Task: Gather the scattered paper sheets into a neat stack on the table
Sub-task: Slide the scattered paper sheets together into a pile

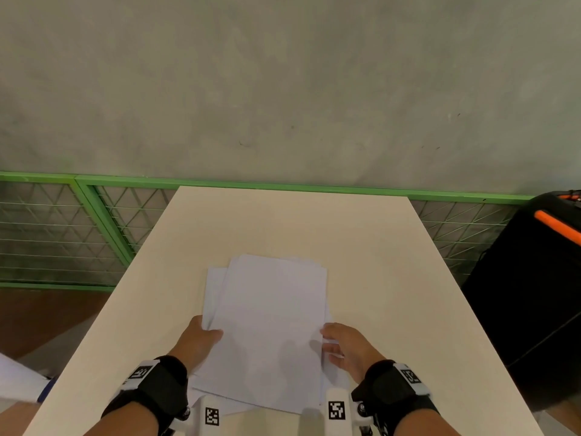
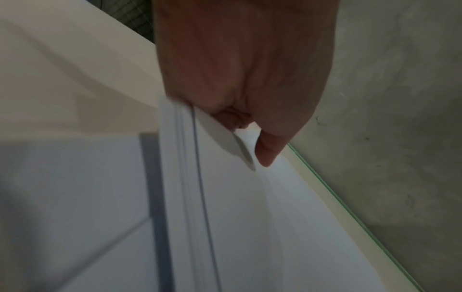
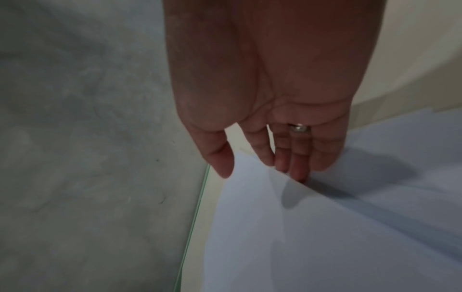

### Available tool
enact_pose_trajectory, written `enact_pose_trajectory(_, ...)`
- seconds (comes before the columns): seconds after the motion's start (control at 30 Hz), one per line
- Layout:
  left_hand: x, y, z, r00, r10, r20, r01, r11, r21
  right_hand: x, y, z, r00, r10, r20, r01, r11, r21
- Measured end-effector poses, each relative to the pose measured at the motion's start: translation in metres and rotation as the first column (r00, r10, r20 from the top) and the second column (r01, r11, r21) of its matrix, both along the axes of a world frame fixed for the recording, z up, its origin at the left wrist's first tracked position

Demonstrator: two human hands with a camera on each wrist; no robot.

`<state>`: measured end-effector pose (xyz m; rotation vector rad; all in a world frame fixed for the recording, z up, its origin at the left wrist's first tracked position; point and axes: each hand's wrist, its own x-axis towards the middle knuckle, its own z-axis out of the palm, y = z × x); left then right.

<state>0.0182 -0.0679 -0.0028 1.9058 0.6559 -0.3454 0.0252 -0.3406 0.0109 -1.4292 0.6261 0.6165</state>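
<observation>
A loose pile of white paper sheets (image 1: 273, 325) lies in the middle of the beige table (image 1: 377, 247), its edges fanned out at the far left corner. My left hand (image 1: 201, 336) grips the pile's left edge. In the left wrist view the thumb lies on top of the sheets (image 2: 237, 227) and the curled fingers of that hand (image 2: 245, 126) sit beneath them. My right hand (image 1: 330, 341) is at the right edge. Its straight fingers (image 3: 295, 168) slide under the top sheets (image 3: 325, 237), and the thumb hangs just beside the edge.
Behind the table runs a green-framed wire mesh fence (image 1: 94, 215) against a grey concrete wall. A black case with an orange handle (image 1: 534, 294) stands close to the table's right side. The lowest sheets (image 1: 201, 398) stick out toward the near edge.
</observation>
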Motion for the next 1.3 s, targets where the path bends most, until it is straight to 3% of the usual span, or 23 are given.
enact_pose_trajectory(0.07,-0.002,0.003,-0.004,1.000,0.012,-0.015,-0.013,0.999,-0.038,0.000,0.000,-0.002,0.999,0.019,0.041,-0.015,0.996,-0.082)
enact_pose_trajectory(0.13,-0.004,0.005,-0.006,1.000,0.023,-0.021,-0.025,0.997,-0.077,-0.001,-0.001,-0.003,0.996,0.052,0.079,-0.029,0.964,-0.266)
enact_pose_trajectory(0.2,-0.005,0.004,-0.005,0.999,0.027,-0.018,-0.029,0.995,-0.093,0.001,-0.001,-0.004,0.995,0.001,0.101,0.034,0.939,-0.342)
enact_pose_trajectory(0.4,-0.003,-0.009,0.002,1.000,-0.019,-0.013,0.018,0.993,-0.117,0.003,0.006,0.006,0.998,0.064,-0.005,-0.064,0.973,-0.222)
enact_pose_trajectory(0.53,-0.004,0.000,-0.001,0.999,0.005,-0.039,-0.012,0.985,-0.170,0.007,-0.005,0.007,0.999,-0.049,-0.009,0.047,0.988,-0.148)
enact_pose_trajectory(0.67,-0.006,0.002,-0.004,0.998,0.046,-0.038,-0.054,0.971,-0.233,0.006,-0.008,0.005,0.998,-0.058,0.009,0.058,0.976,-0.207)
enact_pose_trajectory(0.83,-0.010,-0.015,-0.001,0.999,0.038,-0.021,-0.042,0.951,-0.306,0.006,-0.005,0.006,0.999,0.020,-0.037,-0.025,0.991,-0.128)
enact_pose_trajectory(1.0,-0.012,-0.008,-0.012,0.995,0.090,-0.040,-0.098,0.953,-0.288,0.003,-0.016,0.005,0.998,-0.023,-0.053,0.018,0.995,-0.094)
enact_pose_trajectory(1.1,-0.015,-0.013,-0.009,0.998,0.053,-0.036,-0.061,0.964,-0.260,0.002,-0.013,0.003,1.000,0.004,-0.030,-0.009,0.987,-0.163)
enact_pose_trajectory(1.3,-0.018,-0.015,0.008,0.995,0.039,0.087,-0.014,0.962,-0.273,-0.001,-0.016,0.004,0.999,0.051,-0.013,-0.053,0.985,-0.166)
